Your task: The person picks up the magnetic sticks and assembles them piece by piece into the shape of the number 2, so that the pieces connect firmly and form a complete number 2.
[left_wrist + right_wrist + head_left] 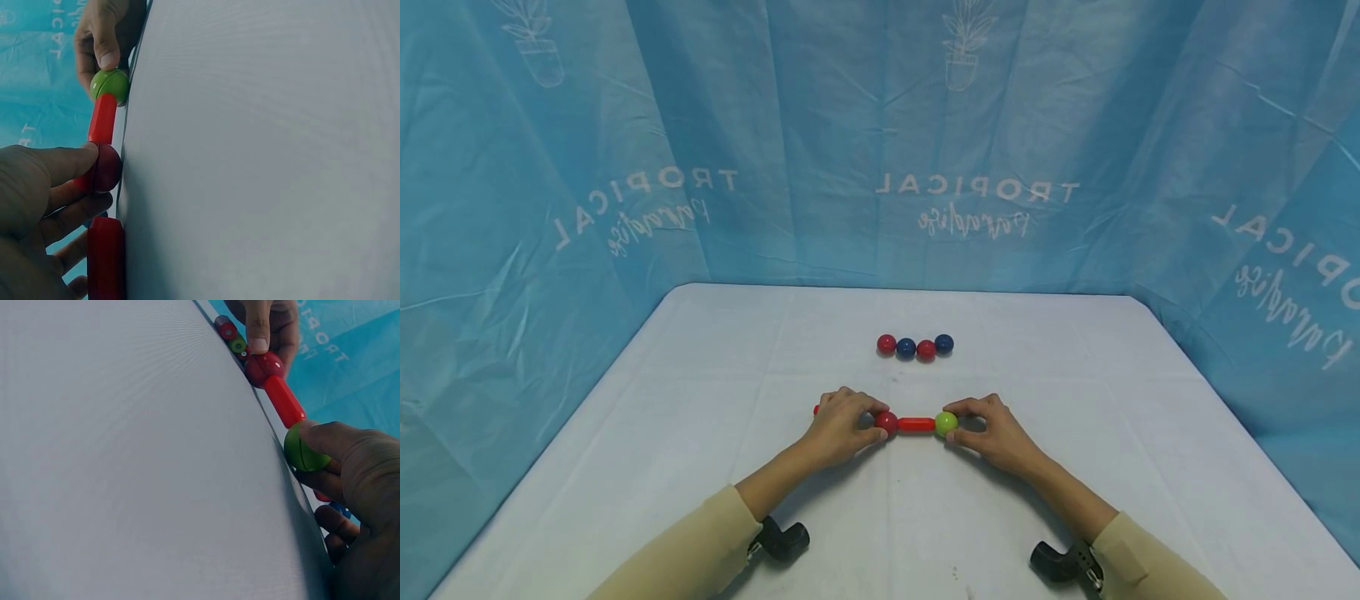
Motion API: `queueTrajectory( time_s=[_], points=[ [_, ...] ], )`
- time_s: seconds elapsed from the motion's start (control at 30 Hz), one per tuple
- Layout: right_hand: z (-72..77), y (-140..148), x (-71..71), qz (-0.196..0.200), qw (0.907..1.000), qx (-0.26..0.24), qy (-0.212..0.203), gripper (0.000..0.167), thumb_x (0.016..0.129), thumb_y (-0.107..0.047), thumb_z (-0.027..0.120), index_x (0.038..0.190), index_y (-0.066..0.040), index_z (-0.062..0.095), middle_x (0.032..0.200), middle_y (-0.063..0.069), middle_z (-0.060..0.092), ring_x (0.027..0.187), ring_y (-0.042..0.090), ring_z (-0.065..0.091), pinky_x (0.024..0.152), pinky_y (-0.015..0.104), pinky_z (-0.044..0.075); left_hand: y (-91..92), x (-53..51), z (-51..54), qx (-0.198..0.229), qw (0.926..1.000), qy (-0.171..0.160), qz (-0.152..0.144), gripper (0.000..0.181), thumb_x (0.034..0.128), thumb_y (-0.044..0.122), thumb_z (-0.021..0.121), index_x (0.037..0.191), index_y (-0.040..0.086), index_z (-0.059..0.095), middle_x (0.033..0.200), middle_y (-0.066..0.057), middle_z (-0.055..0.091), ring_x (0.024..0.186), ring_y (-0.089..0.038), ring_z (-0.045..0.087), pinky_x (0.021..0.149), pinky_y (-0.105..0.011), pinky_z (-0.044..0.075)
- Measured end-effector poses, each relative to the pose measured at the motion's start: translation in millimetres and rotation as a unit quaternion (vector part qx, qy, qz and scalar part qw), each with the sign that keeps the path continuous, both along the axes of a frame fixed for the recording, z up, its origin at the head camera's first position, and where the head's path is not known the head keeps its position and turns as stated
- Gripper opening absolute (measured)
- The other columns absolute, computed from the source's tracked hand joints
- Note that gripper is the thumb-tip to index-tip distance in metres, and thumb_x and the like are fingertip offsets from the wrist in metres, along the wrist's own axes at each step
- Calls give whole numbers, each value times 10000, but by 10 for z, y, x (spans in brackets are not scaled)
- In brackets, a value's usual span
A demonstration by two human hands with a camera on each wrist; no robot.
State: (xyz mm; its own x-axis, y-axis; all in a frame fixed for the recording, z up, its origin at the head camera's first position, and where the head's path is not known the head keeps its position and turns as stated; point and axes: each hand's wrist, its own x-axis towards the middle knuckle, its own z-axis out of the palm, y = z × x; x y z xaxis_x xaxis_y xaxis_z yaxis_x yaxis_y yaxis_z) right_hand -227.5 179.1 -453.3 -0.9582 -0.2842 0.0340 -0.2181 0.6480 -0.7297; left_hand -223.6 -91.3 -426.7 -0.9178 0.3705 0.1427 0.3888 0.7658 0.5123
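In the head view's lower centre, our left hand (842, 423) pinches a red ball (887, 424), our right hand (996, 435) a green ball (946, 423), a red rod (917, 425) between.

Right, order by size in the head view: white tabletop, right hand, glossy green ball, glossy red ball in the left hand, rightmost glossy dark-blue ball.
1. White tabletop
2. Right hand
3. Glossy green ball and glossy red ball: alike, so unranked
4. Rightmost glossy dark-blue ball, though farther away
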Motion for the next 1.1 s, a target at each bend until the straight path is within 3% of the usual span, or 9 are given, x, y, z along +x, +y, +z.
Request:
queueTrajectory(
  time_s=[0.4,0.73,0.93,1.1],
  points=[
    [6,-3,0,31,10000,-29,26,357,788,-335,740,1134,-318,653,1101,-11,549,1011,188,439,816,343,361,-2,21,10,0,9999,136,-78,359,789,252,748,1123,138,682,1087,-3,683,1030,-181,513,953,-435,343],
    [7,7,46,71,9999,23,151,354,790,-325,738,1134,-304,656,1086,9,535,1000,190,442,809,341,362,25,95,0,-355,9976,577,-100,348,779,277,755,1098,151,693,1038,27,700,939,-129,489,876,-362,342],
    [10,6,128,122,9997,55,208,357,782,-338,745,1127,-320,656,1070,11,526,988,187,434,800,342,358,31,203,25,-579,9956,737,50,351,762,291,770,1088,182,700,1011,50,707,850,-94,442,766,-295,315],
    [13,0,188,169,9996,36,208,352,774,-362,749,1114,-348,658,1069,-20,535,992,177,431,814,348,362,19,327,27,-383,9976,558,134,366,771,248,763,1116,154,685,1045,21,701,921,-124,559,816,-287,464]
  ],
)
